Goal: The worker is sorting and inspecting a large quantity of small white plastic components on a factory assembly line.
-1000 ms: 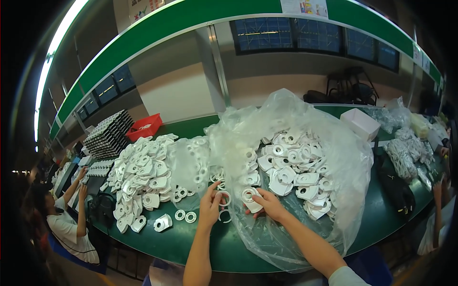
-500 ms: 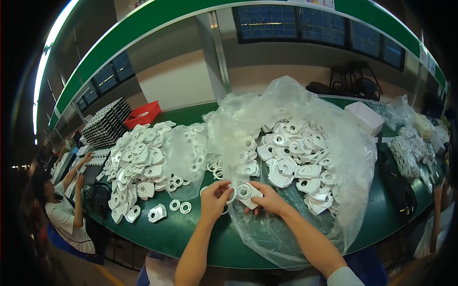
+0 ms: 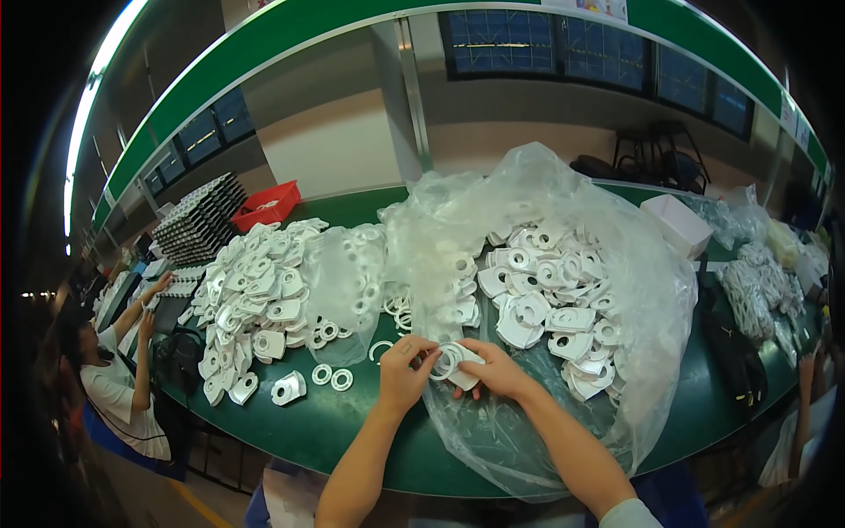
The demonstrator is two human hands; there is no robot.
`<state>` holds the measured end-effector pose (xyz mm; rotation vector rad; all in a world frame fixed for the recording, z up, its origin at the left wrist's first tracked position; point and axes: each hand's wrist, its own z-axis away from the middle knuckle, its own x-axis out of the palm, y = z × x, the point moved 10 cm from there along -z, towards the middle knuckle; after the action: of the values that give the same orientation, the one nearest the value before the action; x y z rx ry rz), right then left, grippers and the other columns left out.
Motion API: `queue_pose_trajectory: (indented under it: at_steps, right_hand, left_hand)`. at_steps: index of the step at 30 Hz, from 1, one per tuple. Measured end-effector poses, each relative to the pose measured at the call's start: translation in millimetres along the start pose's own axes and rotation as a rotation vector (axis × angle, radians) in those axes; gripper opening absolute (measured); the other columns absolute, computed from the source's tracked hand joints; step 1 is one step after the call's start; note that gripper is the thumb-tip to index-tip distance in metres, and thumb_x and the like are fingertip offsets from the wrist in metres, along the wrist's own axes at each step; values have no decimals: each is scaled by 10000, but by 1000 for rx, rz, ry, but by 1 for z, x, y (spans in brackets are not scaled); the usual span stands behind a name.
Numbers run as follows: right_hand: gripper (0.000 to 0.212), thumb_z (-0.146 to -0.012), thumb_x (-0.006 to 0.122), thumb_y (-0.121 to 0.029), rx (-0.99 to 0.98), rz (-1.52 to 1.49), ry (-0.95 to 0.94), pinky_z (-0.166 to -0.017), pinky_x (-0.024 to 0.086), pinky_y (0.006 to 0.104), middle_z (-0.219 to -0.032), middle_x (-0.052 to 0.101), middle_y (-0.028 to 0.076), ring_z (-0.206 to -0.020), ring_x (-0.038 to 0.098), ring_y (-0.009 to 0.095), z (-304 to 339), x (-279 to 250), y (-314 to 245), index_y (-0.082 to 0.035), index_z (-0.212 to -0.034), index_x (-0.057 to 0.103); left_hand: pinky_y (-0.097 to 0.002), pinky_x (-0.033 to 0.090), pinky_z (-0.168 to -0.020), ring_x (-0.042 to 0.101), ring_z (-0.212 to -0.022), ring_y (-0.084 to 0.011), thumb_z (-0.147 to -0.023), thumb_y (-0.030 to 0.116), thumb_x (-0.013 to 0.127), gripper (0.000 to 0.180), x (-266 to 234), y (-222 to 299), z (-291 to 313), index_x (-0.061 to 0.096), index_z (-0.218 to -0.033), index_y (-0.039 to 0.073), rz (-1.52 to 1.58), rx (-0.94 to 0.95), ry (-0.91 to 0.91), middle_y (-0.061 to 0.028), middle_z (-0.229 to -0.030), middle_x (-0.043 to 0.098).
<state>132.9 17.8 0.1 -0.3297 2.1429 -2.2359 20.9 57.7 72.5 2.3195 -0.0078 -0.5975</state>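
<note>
One white ring [image 3: 440,377], pinched narrowly in the left hand [image 3: 406,371], is overlapping a white plate [image 3: 466,377] the right hand [image 3: 500,370] is gripping, eight o'clock from the bagged pile [image 3: 570,319], apparently being fitted, the next move probably calling for careful centring.

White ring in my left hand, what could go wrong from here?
The ring, pinched in your left hand, could slip or tilt against the white part in your right hand. The loose plastic bag beneath your right hand might snag it. The two loose rings on the green table to the left could get knocked by your left hand.
</note>
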Motion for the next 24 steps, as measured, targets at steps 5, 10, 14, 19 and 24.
queue_pose_trajectory:
  at_steps: [5,10,14,19,24]
  right_hand:
    - [357,-887,420,-144,-6,-166,-38,-416,465,228,-881,624,108,-650,650,181,-2,-1,2,-19,-1221,438]
    - [386,-894,396,-134,11,-134,-67,-442,477,238,-959,604,124,-676,651,212,-2,1,5,-9,-1259,413]
    - [371,-893,456,-124,5,-114,-40,-423,460,219,-846,628,87,-634,642,154,-1,1,5,-23,-1249,431]
    - [368,-874,487,-70,-40,-12,-32,-424,452,213,-824,630,72,-635,638,132,0,2,3,-20,-1235,442]
    - [380,-882,481,-67,-77,-127,-19,-429,448,209,-937,634,117,-663,651,162,-3,0,1,-16,-1253,417]
  left_hand:
    - [-243,410,-479,550,-578,-153,-718,-3,676,115,1,12,-3,627,-819,24,-70,31,17,-64,-733,586]
    - [-276,445,-508,575,-617,-197,-714,-3,675,123,8,20,-1,627,-823,28,-111,80,33,-77,-754,592]
    - [-302,470,-542,592,-665,-226,-708,-5,676,135,10,21,1,632,-828,37,-175,141,43,-85,-771,596]
    - [-295,464,-537,589,-665,-217,-709,6,680,143,10,20,2,637,-842,33,-161,130,39,-84,-793,601]
    - [-262,441,-505,582,-664,-154,-737,2,660,130,-7,10,-2,639,-863,23,-57,0,103,-70,-802,602]
